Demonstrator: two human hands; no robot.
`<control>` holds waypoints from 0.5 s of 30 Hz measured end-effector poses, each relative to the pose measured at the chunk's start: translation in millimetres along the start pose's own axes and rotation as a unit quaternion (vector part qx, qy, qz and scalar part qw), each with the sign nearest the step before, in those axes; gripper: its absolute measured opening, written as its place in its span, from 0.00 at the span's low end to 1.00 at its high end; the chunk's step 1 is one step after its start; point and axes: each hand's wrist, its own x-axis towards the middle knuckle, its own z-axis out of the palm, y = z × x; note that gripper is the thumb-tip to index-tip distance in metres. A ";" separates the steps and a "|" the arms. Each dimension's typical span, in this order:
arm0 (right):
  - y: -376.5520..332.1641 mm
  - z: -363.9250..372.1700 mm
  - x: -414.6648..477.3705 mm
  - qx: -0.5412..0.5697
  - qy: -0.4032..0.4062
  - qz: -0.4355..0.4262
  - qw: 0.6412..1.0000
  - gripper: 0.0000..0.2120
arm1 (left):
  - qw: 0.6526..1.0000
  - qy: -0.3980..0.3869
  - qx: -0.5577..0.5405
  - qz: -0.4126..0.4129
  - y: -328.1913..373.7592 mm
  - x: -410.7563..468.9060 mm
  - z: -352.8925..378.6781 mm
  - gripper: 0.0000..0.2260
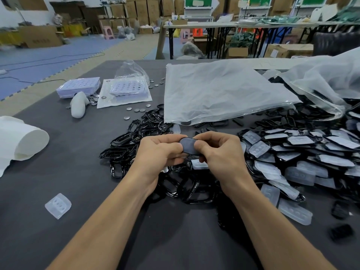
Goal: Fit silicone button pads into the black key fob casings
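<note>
One casing, left hand, right hand

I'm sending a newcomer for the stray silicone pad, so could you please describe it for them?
Start at the white roll on the dark table's left edge. Nearer the person from it lies one translucent silicone button pad. It alone sits on bare tabletop, far from the heaps on the right.
</note>
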 end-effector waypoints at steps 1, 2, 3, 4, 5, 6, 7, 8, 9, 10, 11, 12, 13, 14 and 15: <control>0.6 -0.4 0.2 -0.005 0.000 -0.002 1.000 0.11 | 1.000 -0.004 0.017 0.004 0.4 -0.5 -0.5 0.11; 1.0 -0.8 0.3 -0.009 0.001 -0.005 1.000 0.11 | 0.999 -0.009 0.032 0.009 1.0 -1.1 -1.1 0.11; 1.4 -1.0 0.1 -0.010 0.002 -0.008 1.000 0.10 | 0.999 -0.014 0.043 0.013 1.3 -1.7 -1.0 0.11; 1.7 -1.0 -0.1 -0.011 0.003 -0.012 1.000 0.10 | 0.999 -0.016 0.049 0.016 1.4 -2.2 -1.1 0.11; 2.0 -0.9 -0.2 -0.010 0.004 -0.016 1.000 0.09 | 0.998 -0.016 0.050 0.017 1.2 -2.3 -0.9 0.10; 1.9 -1.0 -0.3 -0.007 0.005 -0.019 1.000 0.09 | 0.998 -0.015 0.050 0.018 0.9 -2.2 -0.7 0.09; 1.5 -1.1 -0.5 -0.001 0.006 -0.018 1.000 0.08 | 0.999 -0.014 0.049 0.018 0.5 -2.1 -0.6 0.08; 1.0 -1.2 -0.5 0.005 0.007 -0.015 1.000 0.08 | 0.999 -0.013 0.049 0.018 0.1 -1.9 -0.5 0.08; 0.9 -1.4 -0.5 0.009 0.008 -0.011 1.000 0.07 | 0.999 -0.013 0.048 0.018 -0.5 -1.9 -0.2 0.07; 1.4 -1.4 -0.5 0.009 0.007 -0.008 1.000 0.06 | 0.999 -0.014 0.048 0.017 -1.3 -1.8 -0.1 0.07; 1.9 -1.3 -0.7 0.005 0.004 -0.006 1.000 0.05 | 0.999 -0.016 0.047 0.016 -2.3 -1.6 0.1 0.07; 2.3 -0.9 -1.5 -0.001 -0.001 -0.006 1.000 0.05 | 0.999 -0.019 0.047 0.016 -3.3 -1.9 0.0 0.07; 2.2 0.4 -1.5 -0.005 -0.003 -0.006 1.000 0.06 | 0.999 -0.020 0.046 0.017 -3.6 -1.7 0.1 0.07; 2.4 1.8 -1.8 -0.009 -0.004 -0.003 1.000 0.06 | 0.999 -0.019 0.046 0.017 -4.6 -2.1 0.0 0.07; 2.5 2.9 -1.0 -0.011 -0.001 0.000 1.000 0.06 | 0.999 -0.018 0.045 0.017 -5.3 -1.6 0.7 0.07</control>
